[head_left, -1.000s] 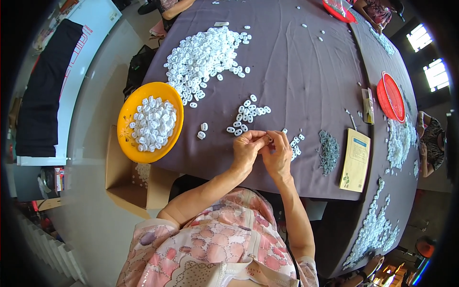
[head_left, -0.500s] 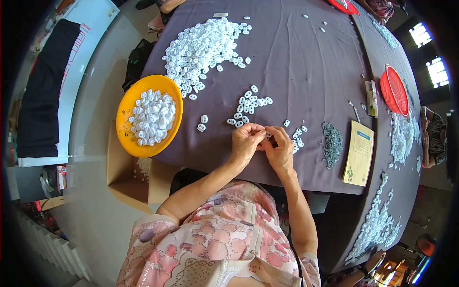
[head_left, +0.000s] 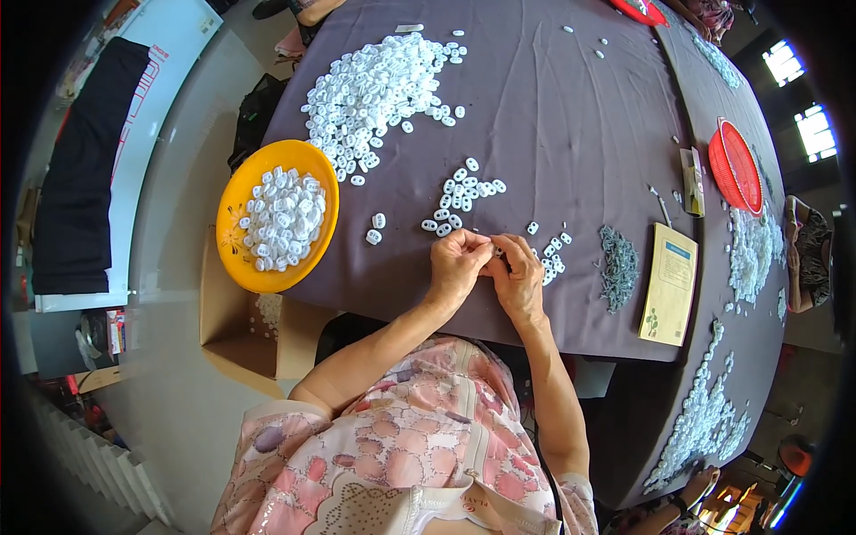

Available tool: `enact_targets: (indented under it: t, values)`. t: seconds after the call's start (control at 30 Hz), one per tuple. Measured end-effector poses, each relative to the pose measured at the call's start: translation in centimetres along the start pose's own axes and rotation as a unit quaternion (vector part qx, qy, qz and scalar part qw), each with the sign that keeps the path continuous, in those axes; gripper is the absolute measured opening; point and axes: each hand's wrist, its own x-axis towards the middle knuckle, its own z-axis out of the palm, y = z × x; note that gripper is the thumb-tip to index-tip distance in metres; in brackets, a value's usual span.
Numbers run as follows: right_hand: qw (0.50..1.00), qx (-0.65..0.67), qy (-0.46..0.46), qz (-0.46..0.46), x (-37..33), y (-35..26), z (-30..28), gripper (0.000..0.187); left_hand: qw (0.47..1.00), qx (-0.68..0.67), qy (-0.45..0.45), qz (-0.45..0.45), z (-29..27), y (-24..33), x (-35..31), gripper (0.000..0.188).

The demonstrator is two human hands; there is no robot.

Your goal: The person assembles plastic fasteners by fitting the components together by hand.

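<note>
Over the near edge of the table, my left hand (head_left: 456,265) and my right hand (head_left: 519,272) meet fingertip to fingertip. Between the fingers of my right hand shows a bit of a small white two-hole piece (head_left: 497,253). My left thumb and fingers are pinched against it, and what they grip is too small to make out. Just beyond my hands lies a loose cluster of white two-hole pieces (head_left: 459,192). A smaller group of the same pieces (head_left: 553,266) sits right beside my right hand. Two more pieces (head_left: 374,236) lie off to the left.
A yellow bowl (head_left: 230,254) of white pieces stands left, above a cardboard box (head_left: 218,334). A large white heap (head_left: 374,94) lies far left. Rightward are grey-green strips (head_left: 618,267), a yellow booklet (head_left: 669,283) and a red basket (head_left: 736,165). Other people sit at the right side.
My hands stay pinched together in nearly the same place, with only slight finger movement. The whole view has shifted a little; the pieces on the table lie as before.
</note>
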Motion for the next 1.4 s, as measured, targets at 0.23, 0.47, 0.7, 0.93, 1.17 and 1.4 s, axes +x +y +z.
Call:
enact_targets:
  t: [0.23,0.47,0.7,0.93,1.17,1.4]
  values:
    - [0.999,-0.018,0.013,-0.029,-0.1,0.4,0.1,0.024,1.0,-0.006,0.012,0.001,0.3,0.4,-0.1,0.002]
    - [0.998,-0.041,0.027,-0.028,-0.1,0.6,0.2,0.025,0.999,-0.007,0.038,0.029,0.7,0.2,-0.2,0.004]
    - [0.996,-0.065,0.043,-0.041,-0.3,0.6,0.3,0.024,1.0,-0.008,0.019,0.013,0.8,0.8,-0.2,0.005]
    - [0.995,-0.06,0.056,-0.06,-0.4,0.5,0.6,0.024,1.0,0.004,0.011,0.024,0.4,0.6,-0.1,0.006]
    - [0.999,-0.03,0.03,-0.021,0.0,0.5,0.2,0.023,0.997,-0.034,-0.016,-0.064,0.7,2.2,-0.1,0.006]
    - [0.999,-0.028,0.015,-0.013,-0.3,0.1,0.3,0.026,1.0,-0.009,0.006,-0.002,0.4,0.5,-0.1,0.005]
